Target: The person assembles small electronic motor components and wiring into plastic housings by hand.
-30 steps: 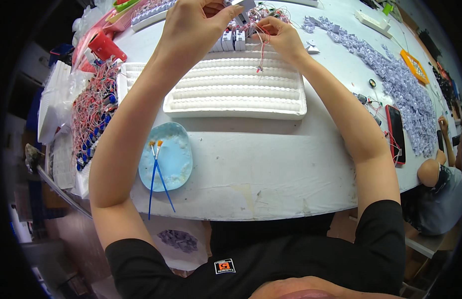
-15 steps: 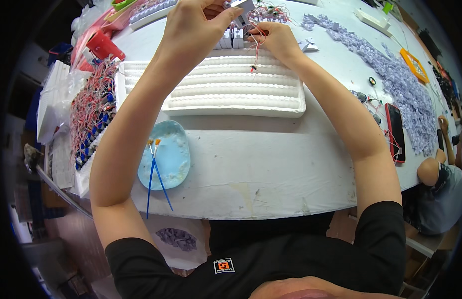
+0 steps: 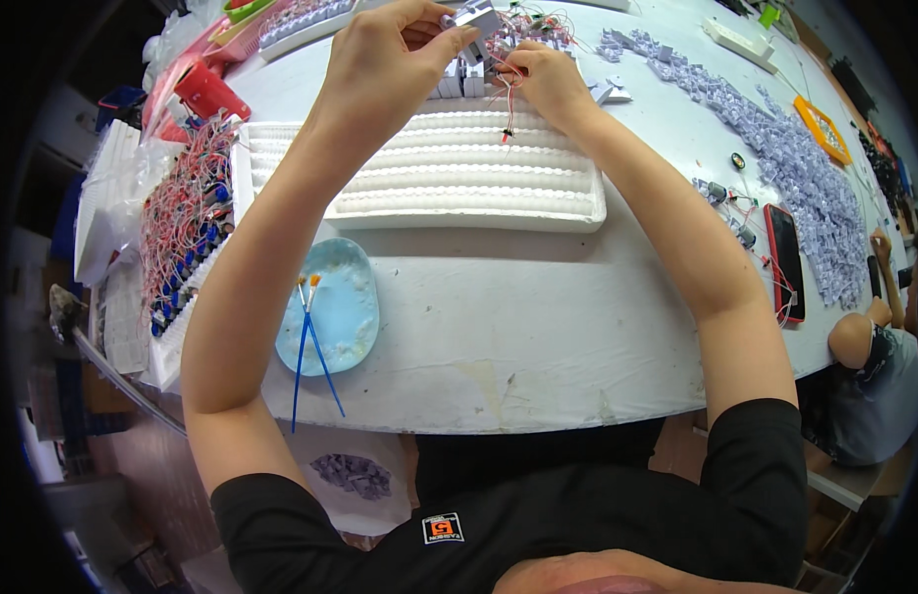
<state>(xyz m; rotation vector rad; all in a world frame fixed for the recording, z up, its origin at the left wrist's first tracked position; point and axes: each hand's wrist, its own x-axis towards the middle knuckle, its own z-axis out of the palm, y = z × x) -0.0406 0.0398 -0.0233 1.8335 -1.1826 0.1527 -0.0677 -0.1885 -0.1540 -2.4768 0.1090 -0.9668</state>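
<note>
My left hand [image 3: 388, 61] is closed on a small grey plastic housing [image 3: 475, 20], held up beyond the foam tray. Just right of it, my right hand [image 3: 550, 87] has its fingers pinched together at thin red and white wires [image 3: 515, 79]. These wires hang down, with a small dark and red end piece [image 3: 507, 135] dangling over the ribbed white foam tray [image 3: 459, 220]. Several grey housings [image 3: 461, 81] stand in a row behind the tray, partly hidden by my hands. More wired parts [image 3: 538, 22] lie behind them.
A blue dish [image 3: 360, 297] with two blue-handled brushes [image 3: 303, 346] sits near the front edge. Bundled wired motors [image 3: 187, 208] lie at the left. On the right are a red-edged phone [image 3: 784, 262], a long heap of grey parts [image 3: 776, 148], an orange frame [image 3: 821, 131] and another person [image 3: 875, 386].
Both hands stay in nearly the same place. The grey housing in my left hand has shifted slightly, and my right fingers have moved a little at the wires.
</note>
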